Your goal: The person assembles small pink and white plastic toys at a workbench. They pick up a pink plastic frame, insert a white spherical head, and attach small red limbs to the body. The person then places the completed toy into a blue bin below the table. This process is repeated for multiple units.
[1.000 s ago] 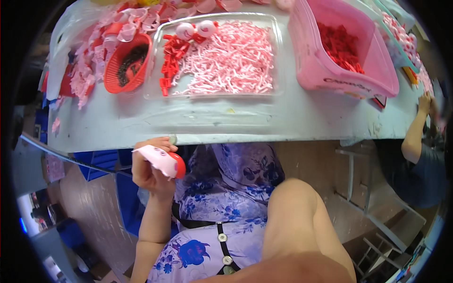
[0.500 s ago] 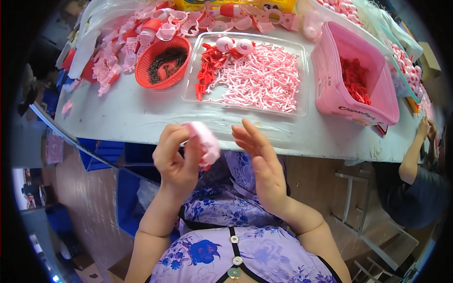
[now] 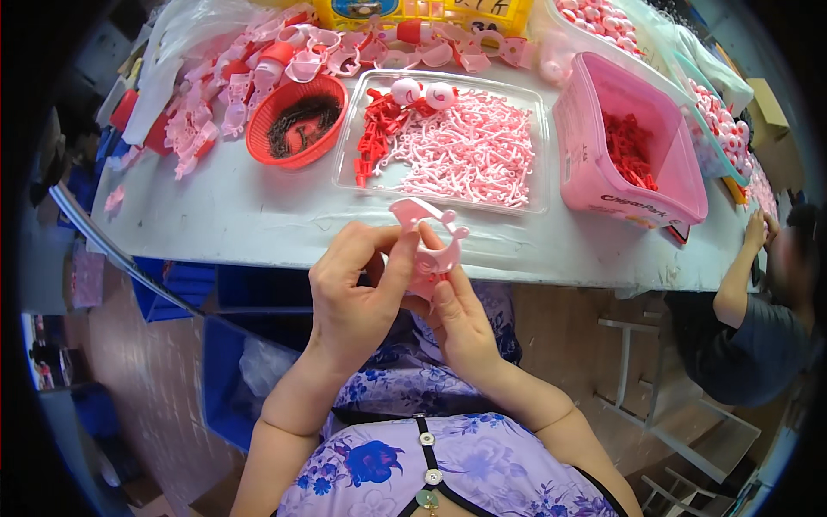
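Both hands hold a pink plastic part (image 3: 438,250) with a ring-like opening and small rounded knobs, just off the table's front edge. My left hand (image 3: 366,274) pinches it from the left between thumb and fingers. From below and the right, my right hand (image 3: 465,323) grips its lower end, thumb in front. Beyond the hands lies a clear tray (image 3: 544,155) of small pale pink curved pieces (image 3: 469,151), red clips (image 3: 372,138) and two white-and-pink balls (image 3: 422,93). Left of the tray stands a red basket (image 3: 267,142) with dark small pieces, which look like screws or pins.
A pink bin (image 3: 624,202) of red pieces stands right of the tray. Pink plastic parts (image 3: 194,133) are heaped at the back left, near a yellow crate (image 3: 448,10). Blue bins (image 3: 226,379) sit below the table. Another person (image 3: 732,327) works at the far right.
My left hand has moved right and turned the pink part so its opening shows. My right hand has come in from open beside it and taken hold of its lower end.
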`<action>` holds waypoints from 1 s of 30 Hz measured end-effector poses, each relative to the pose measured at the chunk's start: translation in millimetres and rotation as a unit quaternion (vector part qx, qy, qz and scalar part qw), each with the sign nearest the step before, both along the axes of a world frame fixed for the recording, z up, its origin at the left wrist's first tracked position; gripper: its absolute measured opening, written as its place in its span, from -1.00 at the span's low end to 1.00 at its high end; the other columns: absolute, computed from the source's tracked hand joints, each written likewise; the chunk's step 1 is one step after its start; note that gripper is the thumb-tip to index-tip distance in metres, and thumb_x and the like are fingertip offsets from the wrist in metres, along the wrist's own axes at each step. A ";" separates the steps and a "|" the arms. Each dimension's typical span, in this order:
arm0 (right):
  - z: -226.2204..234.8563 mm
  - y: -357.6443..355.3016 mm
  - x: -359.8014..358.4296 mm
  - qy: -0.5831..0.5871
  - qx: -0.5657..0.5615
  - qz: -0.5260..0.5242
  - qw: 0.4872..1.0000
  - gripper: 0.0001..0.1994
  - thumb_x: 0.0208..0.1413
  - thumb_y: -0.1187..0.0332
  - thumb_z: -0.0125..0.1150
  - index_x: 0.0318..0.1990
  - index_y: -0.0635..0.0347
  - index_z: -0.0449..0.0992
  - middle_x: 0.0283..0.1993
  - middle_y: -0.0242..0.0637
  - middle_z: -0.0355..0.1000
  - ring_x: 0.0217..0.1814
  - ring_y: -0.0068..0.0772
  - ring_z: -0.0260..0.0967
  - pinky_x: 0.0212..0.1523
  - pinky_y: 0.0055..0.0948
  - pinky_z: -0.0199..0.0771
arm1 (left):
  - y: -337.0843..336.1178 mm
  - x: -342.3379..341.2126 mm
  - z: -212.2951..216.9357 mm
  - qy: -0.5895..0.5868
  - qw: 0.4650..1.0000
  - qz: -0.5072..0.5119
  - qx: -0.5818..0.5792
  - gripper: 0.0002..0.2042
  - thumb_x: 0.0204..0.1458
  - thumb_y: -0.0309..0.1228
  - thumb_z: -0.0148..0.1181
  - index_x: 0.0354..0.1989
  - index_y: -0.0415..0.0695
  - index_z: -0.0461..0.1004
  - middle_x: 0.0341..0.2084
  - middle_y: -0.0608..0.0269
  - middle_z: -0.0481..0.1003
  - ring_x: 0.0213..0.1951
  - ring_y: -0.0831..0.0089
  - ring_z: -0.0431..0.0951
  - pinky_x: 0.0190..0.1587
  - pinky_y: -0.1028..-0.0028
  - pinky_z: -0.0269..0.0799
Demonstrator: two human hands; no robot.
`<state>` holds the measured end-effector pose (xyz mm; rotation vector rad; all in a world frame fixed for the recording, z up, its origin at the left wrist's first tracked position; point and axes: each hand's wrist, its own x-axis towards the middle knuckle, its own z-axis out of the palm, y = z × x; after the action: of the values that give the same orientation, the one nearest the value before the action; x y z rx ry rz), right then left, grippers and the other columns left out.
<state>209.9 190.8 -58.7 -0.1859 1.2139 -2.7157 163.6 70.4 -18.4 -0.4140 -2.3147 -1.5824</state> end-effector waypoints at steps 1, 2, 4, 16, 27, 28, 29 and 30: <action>3.6 1.7 -1.6 -0.017 -0.024 0.020 0.999 -0.43 0.35 0.19 -0.24 0.41 0.18 -0.18 0.34 -0.21 0.05 0.33 -0.39 0.10 0.27 -0.32 0.17 | -1.4 0.0 -1.1 0.011 1.000 -0.008 0.012 -0.92 0.03 -0.52 0.22 -0.31 -0.21 0.56 -0.54 0.26 0.43 -0.60 0.61 0.37 -0.56 0.59 0.26; 7.5 5.7 -4.0 -0.034 -0.049 0.040 0.997 -0.44 0.36 0.17 -0.26 0.41 0.16 -0.18 0.35 -0.23 0.05 0.32 -0.38 0.12 0.26 -0.31 0.19 | -3.0 1.3 -2.5 0.002 1.000 -0.009 0.019 -0.92 0.03 -0.52 0.22 -0.30 -0.21 0.56 -0.53 0.25 0.44 -0.58 0.58 0.39 -0.54 0.58 0.29; 13.5 10.8 -5.9 -0.077 -0.067 0.056 0.993 -0.44 0.35 0.10 -0.29 0.40 0.10 -0.14 0.28 -0.26 0.16 0.24 -0.39 0.20 0.22 -0.31 0.24 | -6.4 3.4 -4.1 -0.013 0.999 -0.017 0.033 -0.90 0.03 -0.52 0.21 -0.28 -0.21 0.56 -0.50 0.22 0.45 -0.52 0.52 0.43 -0.48 0.55 0.34; 33.5 17.3 -12.2 -0.137 -0.139 0.094 0.976 -0.47 0.35 0.09 -0.26 0.40 -0.02 -0.11 0.29 -0.33 0.13 0.28 -0.44 0.15 0.23 -0.32 0.22 | -11.7 3.1 -5.8 0.046 0.998 -0.016 -0.037 -0.88 -0.01 -0.54 0.24 -0.28 -0.24 0.54 -0.33 0.12 0.47 -0.29 0.31 0.51 -0.23 0.43 0.43; 26.1 25.4 -32.5 -0.099 -0.140 0.121 0.978 -0.49 0.33 0.12 -0.22 0.37 0.01 -0.03 0.23 -0.32 0.20 0.23 -0.44 0.22 0.17 -0.32 0.32 | -6.2 -7.6 0.6 0.061 0.997 -0.004 -0.049 -0.85 0.00 -0.57 0.20 -0.23 -0.27 0.54 -0.37 0.14 0.42 -0.36 0.39 0.50 -0.31 0.49 0.43; 26.8 26.3 -34.4 -0.092 -0.132 0.112 0.981 -0.48 0.33 0.11 -0.21 0.37 0.02 -0.04 0.23 -0.32 0.20 0.22 -0.44 0.23 0.17 -0.32 0.32 | -3.3 -8.4 2.9 0.057 0.997 -0.006 -0.042 -0.85 0.01 -0.57 0.20 -0.22 -0.27 0.54 -0.36 0.13 0.43 -0.35 0.38 0.51 -0.30 0.48 0.43; 27.5 27.9 -35.8 -0.085 -0.124 0.103 0.983 -0.48 0.33 0.11 -0.21 0.37 0.02 -0.04 0.23 -0.32 0.21 0.22 -0.44 0.23 0.17 -0.31 0.32 | 0.2 -8.1 4.8 0.052 0.998 -0.008 -0.036 -0.85 0.01 -0.57 0.19 -0.22 -0.27 0.53 -0.34 0.12 0.43 -0.34 0.36 0.51 -0.29 0.47 0.43; 27.8 28.5 -36.7 -0.080 -0.120 0.094 0.985 -0.48 0.33 0.11 -0.21 0.38 0.03 -0.04 0.22 -0.29 0.22 0.21 -0.43 0.24 0.17 -0.31 0.32 | 0.9 -8.3 6.6 0.047 0.998 -0.008 -0.033 -0.85 0.02 -0.58 0.18 -0.21 -0.27 0.53 -0.33 0.12 0.43 -0.34 0.35 0.51 -0.28 0.46 0.44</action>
<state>173.2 219.3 -30.9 -0.1032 0.7833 -2.6436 155.3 71.3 -11.8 -0.5123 -2.3018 -1.4648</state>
